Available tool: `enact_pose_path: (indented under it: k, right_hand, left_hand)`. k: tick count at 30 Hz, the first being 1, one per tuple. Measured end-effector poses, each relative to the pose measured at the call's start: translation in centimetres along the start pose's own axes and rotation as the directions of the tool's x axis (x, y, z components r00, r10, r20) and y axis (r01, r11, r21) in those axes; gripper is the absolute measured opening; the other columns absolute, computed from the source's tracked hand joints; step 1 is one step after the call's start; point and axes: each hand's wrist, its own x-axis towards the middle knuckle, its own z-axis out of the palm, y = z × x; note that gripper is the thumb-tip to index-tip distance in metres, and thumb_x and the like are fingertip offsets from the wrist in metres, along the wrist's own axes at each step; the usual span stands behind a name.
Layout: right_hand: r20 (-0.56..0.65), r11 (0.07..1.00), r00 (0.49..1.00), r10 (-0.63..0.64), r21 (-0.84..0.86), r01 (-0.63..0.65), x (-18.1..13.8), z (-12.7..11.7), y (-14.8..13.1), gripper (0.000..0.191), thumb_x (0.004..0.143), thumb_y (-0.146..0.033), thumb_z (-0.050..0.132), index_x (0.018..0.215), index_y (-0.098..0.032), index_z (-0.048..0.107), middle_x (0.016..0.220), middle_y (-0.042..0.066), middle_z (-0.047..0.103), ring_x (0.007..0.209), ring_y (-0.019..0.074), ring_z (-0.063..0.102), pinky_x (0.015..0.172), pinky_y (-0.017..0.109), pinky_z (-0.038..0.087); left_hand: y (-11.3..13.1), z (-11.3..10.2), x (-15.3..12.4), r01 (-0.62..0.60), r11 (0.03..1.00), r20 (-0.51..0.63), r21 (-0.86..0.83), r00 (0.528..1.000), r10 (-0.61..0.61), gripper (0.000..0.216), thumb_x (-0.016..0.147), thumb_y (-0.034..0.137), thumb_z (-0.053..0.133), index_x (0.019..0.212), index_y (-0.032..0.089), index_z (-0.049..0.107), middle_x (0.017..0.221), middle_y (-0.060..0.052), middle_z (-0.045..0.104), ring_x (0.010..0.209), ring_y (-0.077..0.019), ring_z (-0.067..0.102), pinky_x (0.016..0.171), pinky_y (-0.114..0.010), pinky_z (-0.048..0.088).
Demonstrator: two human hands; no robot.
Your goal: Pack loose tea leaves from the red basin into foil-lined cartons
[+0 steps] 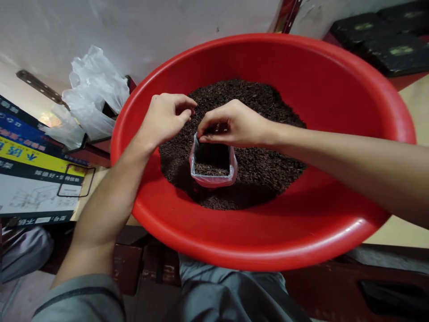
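Note:
A small square box [213,172] lined with a clear plastic bag [214,180] sits on dark, loose tea-like leaves [271,156] in a large red basin. Some of the leaves lie inside the box, along its near side. At the box's far left corner, my right hand [231,123] has thumb and fingers closed on the bag's folded edge. My left hand [167,116] hovers over the left part of the leaves, apart from the box. Its fingers are bent, with a gap between thumb and fingertips, and nothing shows in them.
The wide basin [261,257] rests over my knees and a pale tabletop [415,112]. White plastic bags [95,85] stand in boxes to the left, beside a printed carton [36,179] and a thin black frame [75,181]. Black packages [385,40] are stacked at the far right.

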Motion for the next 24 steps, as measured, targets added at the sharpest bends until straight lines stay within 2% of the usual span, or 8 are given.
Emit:
enact_pose_path:
  k: [4, 9, 12, 15, 17, 18, 21, 24]
  right_hand:
    - [0.015, 0.999, 0.999, 0.051, -0.009, -0.051, 0.1, -1.1, -0.7, 0.030, 0.096, -0.041, 0.068, 0.115, -0.021, 0.080, 0.099, -0.001, 0.080, 0.080, 0.0111, 0.066, 0.077, 0.026, 0.050]
    - [-0.194, 0.905, 0.941, 0.276, -0.276, -0.323, -0.3, -4.8, 3.5, 0.032, 0.097, -0.037, 0.066, 0.121, -0.019, 0.080, 0.103, 0.005, 0.079, 0.091, 0.0148, 0.069, 0.087, 0.030, 0.051]
    - [-0.136, 0.647, 0.802, 0.581, -0.520, -0.557, -2.1, -6.4, 7.2, 0.068, 0.083, -0.038, 0.085, 0.145, -0.016, 0.067, 0.131, 0.015, 0.071, 0.113, 0.0265, 0.069, 0.096, 0.038, 0.051]
    - [0.079, 0.422, 0.498, 0.864, -0.655, -0.627, -4.3, -5.4, 9.0, 0.129, 0.064, -0.047, 0.098, 0.170, -0.021, 0.029, 0.167, 0.027, 0.036, 0.139, 0.0451, 0.054, 0.103, 0.049, 0.051]
    - [0.194, 0.353, 0.313, 0.930, -0.711, -0.608, -5.3, -3.3, 8.9, 0.146, 0.057, -0.050, 0.100, 0.173, -0.027, 0.016, 0.174, 0.027, 0.019, 0.148, 0.0527, 0.041, 0.107, 0.057, 0.048]
    - [0.215, 0.334, 0.264, 0.940, -0.734, -0.592, -5.5, -2.1, 8.5, 0.148, 0.055, -0.051, 0.101, 0.173, -0.028, 0.014, 0.175, 0.027, 0.014, 0.151, 0.0556, 0.035, 0.110, 0.060, 0.046]
    - [0.162, 0.275, 0.244, 0.956, -0.781, -0.560, -5.5, 1.1, 6.8, 0.143, 0.058, -0.048, 0.099, 0.172, -0.021, 0.018, 0.174, 0.030, 0.010, 0.154, 0.0622, 0.020, 0.116, 0.065, 0.038]
    - [0.064, 0.216, 0.266, 0.962, -0.776, -0.593, -5.4, 2.7, 5.2, 0.117, 0.069, -0.046, 0.092, 0.166, -0.023, 0.031, 0.170, 0.027, 0.023, 0.152, 0.0571, 0.025, 0.111, 0.068, 0.044]
  left_hand:
    - [0.2, -0.1, -0.1, 0.016, 1.000, 0.002, 0.005, 1.000, -0.016, 0.034, 0.089, 0.015, 0.059, 0.116, 0.020, 0.080, 0.117, -0.003, 0.081, 0.112, -0.0229, 0.074, 0.108, -0.037, 0.055]
    - [-0.3, 0.2, 0.1, 0.029, 0.998, 0.003, -0.049, 1.000, -0.029, 0.034, 0.091, 0.016, 0.057, 0.116, 0.020, 0.080, 0.111, -0.004, 0.082, 0.104, -0.0219, 0.076, 0.101, -0.036, 0.059]
    - [-0.6, 0.4, 0.2, 0.042, 0.997, 0.010, -0.061, 0.999, -0.042, 0.034, 0.091, 0.016, 0.058, 0.118, 0.019, 0.080, 0.108, -0.006, 0.082, 0.097, -0.0206, 0.078, 0.099, -0.036, 0.059]
    - [-0.7, 0.4, 0.2, 0.050, 0.998, 0.017, -0.048, 0.999, -0.049, 0.034, 0.091, 0.016, 0.059, 0.117, 0.018, 0.080, 0.105, -0.007, 0.083, 0.093, -0.0197, 0.078, 0.099, -0.036, 0.059]
    - [-0.6, 0.6, 0.2, 0.051, 0.998, 0.024, -0.035, 0.998, -0.050, 0.033, 0.091, 0.016, 0.059, 0.116, 0.018, 0.080, 0.104, -0.007, 0.083, 0.094, -0.0197, 0.078, 0.101, -0.036, 0.058]
    - [-0.5, 0.7, 0.2, 0.049, 0.998, 0.027, -0.027, 0.998, -0.048, 0.033, 0.091, 0.017, 0.059, 0.115, 0.018, 0.081, 0.104, -0.006, 0.083, 0.097, -0.0198, 0.077, 0.102, -0.035, 0.058]
    - [-0.3, 1.1, 0.1, 0.031, 1.000, 0.041, 0.002, 0.999, -0.031, 0.031, 0.091, 0.018, 0.059, 0.113, 0.020, 0.082, 0.107, -0.005, 0.083, 0.105, -0.0209, 0.076, 0.106, -0.036, 0.055]
    - [-0.1, 1.4, 0.1, 0.005, 1.000, 0.059, 0.027, 0.998, -0.006, 0.031, 0.091, 0.018, 0.059, 0.112, 0.019, 0.082, 0.110, -0.005, 0.083, 0.108, -0.0223, 0.076, 0.109, -0.037, 0.054]
